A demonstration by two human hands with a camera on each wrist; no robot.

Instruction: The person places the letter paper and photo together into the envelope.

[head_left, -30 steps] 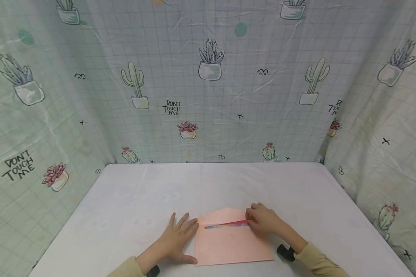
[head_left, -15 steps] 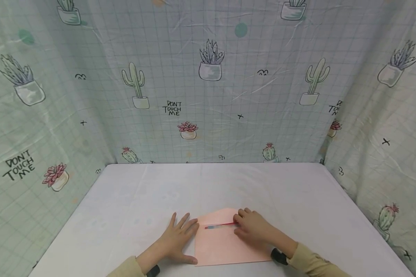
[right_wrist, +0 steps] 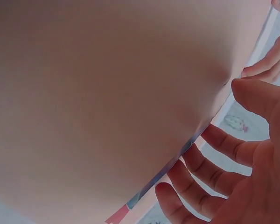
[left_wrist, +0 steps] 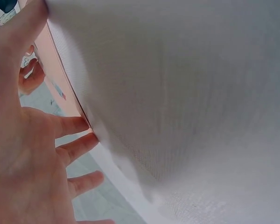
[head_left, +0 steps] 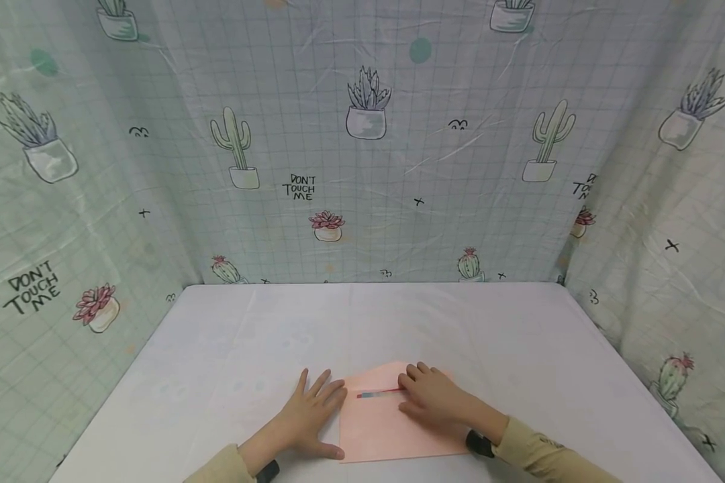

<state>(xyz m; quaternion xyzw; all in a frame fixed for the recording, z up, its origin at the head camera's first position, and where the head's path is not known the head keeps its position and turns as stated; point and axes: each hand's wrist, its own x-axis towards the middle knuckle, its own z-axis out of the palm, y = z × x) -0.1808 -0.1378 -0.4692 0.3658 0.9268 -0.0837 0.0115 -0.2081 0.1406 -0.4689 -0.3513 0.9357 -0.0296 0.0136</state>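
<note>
A peach-pink envelope [head_left: 377, 429] lies on the table with its pointed flap [head_left: 377, 376] open at the far side. From its pocket a thin multicoloured edge of a card [head_left: 371, 395] and a red sliver show. My left hand [head_left: 314, 416] rests flat with spread fingers, thumb and fingertips at the envelope's left edge. Over the upper right part, my right hand [head_left: 435, 399] touches the envelope along the pocket's mouth. In the right wrist view its slightly bent fingers [right_wrist: 196, 163] line the card's edge, thumb apart from them. Most of the card is hidden inside.
A white cloth covers the table [head_left: 266, 329]. Behind and at both sides hangs a curtain [head_left: 423, 154] printed with cacti. A dark wrist camera [head_left: 479, 443] sits at the right wrist, over the envelope's lower right corner.
My right hand has slid left along the pocket's mouth, from the envelope's right end toward its middle. Less of the red piece shows. The left hand has stayed in place.
</note>
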